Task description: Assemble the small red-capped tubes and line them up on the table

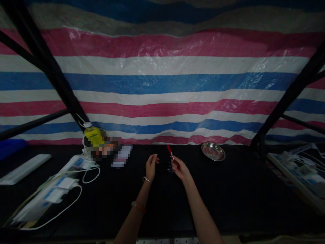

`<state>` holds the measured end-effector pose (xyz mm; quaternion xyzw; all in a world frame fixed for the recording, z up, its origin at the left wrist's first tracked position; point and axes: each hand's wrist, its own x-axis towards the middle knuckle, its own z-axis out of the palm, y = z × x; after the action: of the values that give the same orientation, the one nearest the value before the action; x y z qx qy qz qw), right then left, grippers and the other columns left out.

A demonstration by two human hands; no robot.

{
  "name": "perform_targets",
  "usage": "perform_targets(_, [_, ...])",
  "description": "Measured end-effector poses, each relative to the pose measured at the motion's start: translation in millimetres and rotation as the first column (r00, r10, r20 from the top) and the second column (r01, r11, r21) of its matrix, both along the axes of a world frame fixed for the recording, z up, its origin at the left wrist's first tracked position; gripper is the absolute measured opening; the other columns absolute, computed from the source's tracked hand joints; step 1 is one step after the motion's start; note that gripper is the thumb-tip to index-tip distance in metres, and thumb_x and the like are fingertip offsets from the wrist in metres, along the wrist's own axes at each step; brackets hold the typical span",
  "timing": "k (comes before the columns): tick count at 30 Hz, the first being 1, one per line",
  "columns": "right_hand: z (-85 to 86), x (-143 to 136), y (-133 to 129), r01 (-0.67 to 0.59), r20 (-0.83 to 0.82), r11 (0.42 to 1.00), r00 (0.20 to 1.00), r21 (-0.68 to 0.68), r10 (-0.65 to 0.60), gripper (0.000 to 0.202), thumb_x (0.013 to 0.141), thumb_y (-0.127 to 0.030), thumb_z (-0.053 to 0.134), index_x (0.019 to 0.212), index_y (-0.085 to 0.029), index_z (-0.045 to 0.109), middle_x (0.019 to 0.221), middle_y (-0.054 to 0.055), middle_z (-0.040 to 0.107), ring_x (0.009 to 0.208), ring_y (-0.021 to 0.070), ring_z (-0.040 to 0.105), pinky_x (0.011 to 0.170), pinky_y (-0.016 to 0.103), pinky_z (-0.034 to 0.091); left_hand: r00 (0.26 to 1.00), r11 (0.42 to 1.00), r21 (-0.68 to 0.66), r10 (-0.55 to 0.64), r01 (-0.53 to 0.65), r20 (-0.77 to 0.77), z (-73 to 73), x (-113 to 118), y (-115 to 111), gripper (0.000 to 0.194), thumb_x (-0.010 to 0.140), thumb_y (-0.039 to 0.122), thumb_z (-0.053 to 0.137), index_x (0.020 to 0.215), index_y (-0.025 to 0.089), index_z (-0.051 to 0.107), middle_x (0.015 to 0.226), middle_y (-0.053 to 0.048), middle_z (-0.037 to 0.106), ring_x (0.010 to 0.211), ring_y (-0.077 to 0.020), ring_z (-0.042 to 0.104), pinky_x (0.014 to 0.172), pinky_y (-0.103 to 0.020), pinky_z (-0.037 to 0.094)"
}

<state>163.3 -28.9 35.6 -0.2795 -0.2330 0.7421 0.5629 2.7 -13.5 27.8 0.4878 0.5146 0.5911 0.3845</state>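
A slim, red, pen-like object [169, 149] is held tilted over the black tabletop [241, 196], pinched in the closed fingers of the right hand [179, 167]. The left hand [151, 166] is held nearby, fingers half-curled, slightly parted, nothing seen gripped. A round, shiny metal dish [213, 151] is noted farther right.

- From here, I'm seeing both forearms [200, 210] extending forward.
- My left hand [151, 166] is curving loosely inward.
- My right hand [179, 168] is gripping firmly.
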Motion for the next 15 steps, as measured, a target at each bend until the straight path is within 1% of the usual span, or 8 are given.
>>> perform_targets(3, [2.8, -1, -3, -0.037, 0.046, 0.999, 0.998, 0.019, 0.036, 0.027, 0.062, -0.033, 0.073, 0.080, -0.014, 0.066, 0.054, -0.007, 0.049, 0.037, 0.0001, 0.024, 0.032, 0.015, 0.014, 1.000, 1.000, -0.003, -0.010, 0.010, 0.012, 3.4, -2, -2, 0.046, 0.075, 0.057, 0.049, 0.088, 0.015, 0.061, 0.068, -0.001, 0.060, 0.057, -0.0116, 0.053, 0.054, -0.023, 0.040])
perform_targets(8, [5.9, -2, -9, -0.091, 0.201, 0.996, 0.976, 0.024, 0.085, 0.031, 0.059, -0.035, 0.074, 0.078, -0.013, 0.065, 0.045, -0.010, 0.039, 0.035, 0.0001, 0.022, 0.034, 0.017, 0.010, 1.000, 1.000, 0.013, -0.013, 0.013, 0.009, 7.4, -3, -4, 0.050, 0.077, 0.060, 0.046, 0.089, 0.014, 0.061, 0.068, -0.002, 0.061, 0.057, -0.0119, 0.054, 0.053, -0.023, 0.039])
perform_targets(10, [5.6, -4, -11, -0.062, 0.265, 0.998, 0.963, 0.026, 0.053, 0.032, 0.058, -0.037, 0.074, 0.078, -0.014, 0.064, 0.040, -0.012, 0.033, 0.033, 0.0006, 0.020, 0.034, 0.018, 0.009, 1.000, 1.000, 0.007, -0.009, 0.009, 0.010, 7.8, -4, -4, 0.051, 0.078, 0.060, 0.044, 0.089, 0.014, 0.062, 0.067, -0.003, 0.061, 0.055, -0.0118, 0.053, 0.052, -0.023, 0.039])
perform_targets(12, [4.9, -6, -11, -0.009, 0.331, 0.999, 0.944, 0.039, -0.005, 0.035, 0.058, -0.040, 0.074, 0.079, -0.014, 0.063, 0.037, -0.013, 0.031, 0.032, 0.0011, 0.019, 0.034, 0.019, 0.009, 0.999, 1.000, 0.001, -0.012, 0.012, 0.030, 7.0, -4, -4, 0.053, 0.079, 0.059, 0.043, 0.093, 0.013, 0.063, 0.065, -0.003, 0.061, 0.054, -0.0110, 0.053, 0.051, -0.022, 0.038])
perform_targets(13, [4.5, -7, -11, 0.019, 0.371, 0.999, 0.928, 0.050, -0.036, 0.037, 0.058, -0.042, 0.073, 0.079, -0.014, 0.063, 0.036, -0.013, 0.031, 0.032, 0.0015, 0.019, 0.034, 0.019, 0.009, 0.999, 1.000, 0.001, -0.017, 0.017, 0.042, 6.3, -4, -3, 0.053, 0.079, 0.058, 0.043, 0.096, 0.012, 0.062, 0.065, -0.002, 0.061, 0.053, -0.0106, 0.052, 0.051, -0.022, 0.038])
perform_targets(15, [3.9, -9, -10, 0.076, 0.475, 0.993, 0.873, 0.093, -0.111, 0.039, 0.058, -0.046, 0.070, 0.078, -0.013, 0.063, 0.036, -0.012, 0.032, 0.032, 0.0024, 0.020, 0.034, 0.019, 0.010, 0.998, 0.999, 0.009, -0.037, 0.036, 0.059, 4.7, -4, -3, 0.052, 0.080, 0.055, 0.045, 0.104, 0.013, 0.061, 0.066, -0.002, 0.061, 0.054, -0.0098, 0.052, 0.052, -0.021, 0.039])
